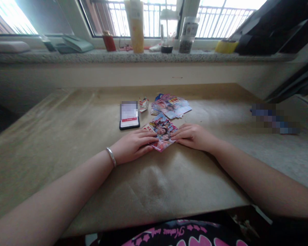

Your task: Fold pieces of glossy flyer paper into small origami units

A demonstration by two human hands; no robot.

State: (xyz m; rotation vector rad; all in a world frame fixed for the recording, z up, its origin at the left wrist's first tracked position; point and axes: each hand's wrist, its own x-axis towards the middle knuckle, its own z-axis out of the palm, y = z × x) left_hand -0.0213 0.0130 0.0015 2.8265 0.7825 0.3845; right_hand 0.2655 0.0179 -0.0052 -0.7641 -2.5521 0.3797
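Two hands on a printed sheet. The colourful sheet (163, 132) lies near the middle of the table (154, 184), one corner towards the near edge. The left hand (137, 141), with a silver bracelet (111, 157) at the wrist, lays its extended fingers, close together, over the sheet's left side. The right hand (191, 136) sets its bunched fingertips on the right side; whether either hand pinches the paper cannot be told. Towards the far edge lie a phone (129, 123), a crumpled paper (143, 105) and fanned sheets (181, 107).
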